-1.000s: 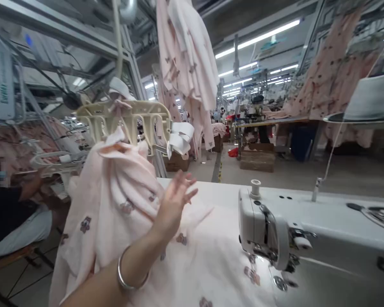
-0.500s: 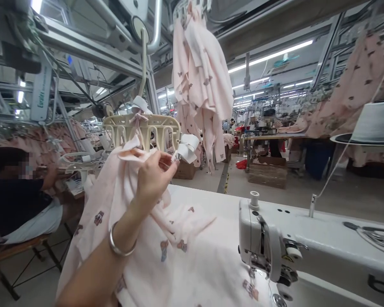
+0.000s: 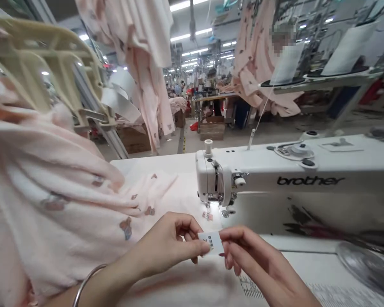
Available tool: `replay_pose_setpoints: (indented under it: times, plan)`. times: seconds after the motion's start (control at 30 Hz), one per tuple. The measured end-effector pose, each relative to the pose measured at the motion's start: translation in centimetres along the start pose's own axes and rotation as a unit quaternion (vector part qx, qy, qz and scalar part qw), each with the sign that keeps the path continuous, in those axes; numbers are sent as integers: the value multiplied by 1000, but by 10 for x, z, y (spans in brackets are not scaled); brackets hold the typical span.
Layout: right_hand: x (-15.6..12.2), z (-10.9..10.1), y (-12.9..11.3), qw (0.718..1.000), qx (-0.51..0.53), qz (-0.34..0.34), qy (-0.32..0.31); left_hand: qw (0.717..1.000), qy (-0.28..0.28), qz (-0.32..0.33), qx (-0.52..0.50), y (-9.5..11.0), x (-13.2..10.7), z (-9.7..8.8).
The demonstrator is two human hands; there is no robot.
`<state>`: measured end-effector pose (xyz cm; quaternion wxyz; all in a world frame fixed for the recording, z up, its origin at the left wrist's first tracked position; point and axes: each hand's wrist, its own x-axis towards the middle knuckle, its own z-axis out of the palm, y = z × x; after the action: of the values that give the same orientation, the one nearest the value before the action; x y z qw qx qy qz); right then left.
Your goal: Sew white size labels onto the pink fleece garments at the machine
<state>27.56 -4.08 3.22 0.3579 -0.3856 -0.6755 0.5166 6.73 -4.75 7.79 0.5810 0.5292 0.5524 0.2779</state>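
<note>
Both hands pinch one small white label (image 3: 212,241) just above the table, in front of the sewing machine. My left hand (image 3: 168,247), a silver bangle on its wrist, grips the label's left edge with thumb and forefinger. My right hand (image 3: 256,260) holds the right edge, fingers curled. A pale pink garment with small printed figures (image 3: 67,200) hangs from a cream plastic hanger (image 3: 48,68) at the left and spills onto the table beside my left arm.
A white Brother sewing machine (image 3: 294,179) stands on the white table (image 3: 307,264), its needle just beyond the label. More pink garments (image 3: 141,51) hang overhead. White thread cones (image 3: 348,51) sit on a rack at the right. Other workstations fill the hall behind.
My left hand came down from the hanger's clip to the table. My right hand came into view, and both now hold a small label. The view turned right and lower.
</note>
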Motion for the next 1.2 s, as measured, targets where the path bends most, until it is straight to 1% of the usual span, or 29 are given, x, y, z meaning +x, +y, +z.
replay_pose_setpoints:
  times: [0.03,0.1,0.2,0.27,0.33,0.4,0.57,0.7,0.77,0.9,1.03,1.1,1.13,1.17,1.2]
  plan:
    - [5,4,-6,999,20,27,10,1000,-6,5,7,-4,2,1]
    - [10,14,-10,998,42,48,25,999,2,28,16,-11,6,1]
    - [9,25,-6,996,45,49,58,998,28,63,6,-17,8,-1]
    - [6,27,-3,995,35,48,77,997,26,64,-19,-20,9,-2]
    - [4,27,-3,994,29,48,90,998,16,51,-44,-22,9,-1]
    - [4,27,-4,993,31,57,93,997,18,49,-61,-22,9,1]
    - [4,30,-6,996,33,73,42,992,46,65,-93,-25,9,7]
    - [7,29,-4,997,10,43,68,997,35,64,-39,-26,10,4]
    - [7,25,-3,997,-4,39,71,998,23,59,-19,-26,10,2]
    - [5,22,-4,997,-16,58,58,998,18,40,-40,-26,12,4]
    - [6,23,-4,996,-22,61,60,997,22,41,-54,-29,15,8]
    - [5,22,0,996,-34,55,56,998,24,36,-45,-28,14,5]
    - [3,20,3,996,-48,49,61,999,31,30,-31,-26,14,3]
    - [1,18,9,994,-70,42,77,998,49,31,-5,-23,13,-1]
    - [-3,16,16,989,-104,32,101,995,80,40,36,-20,12,-5]
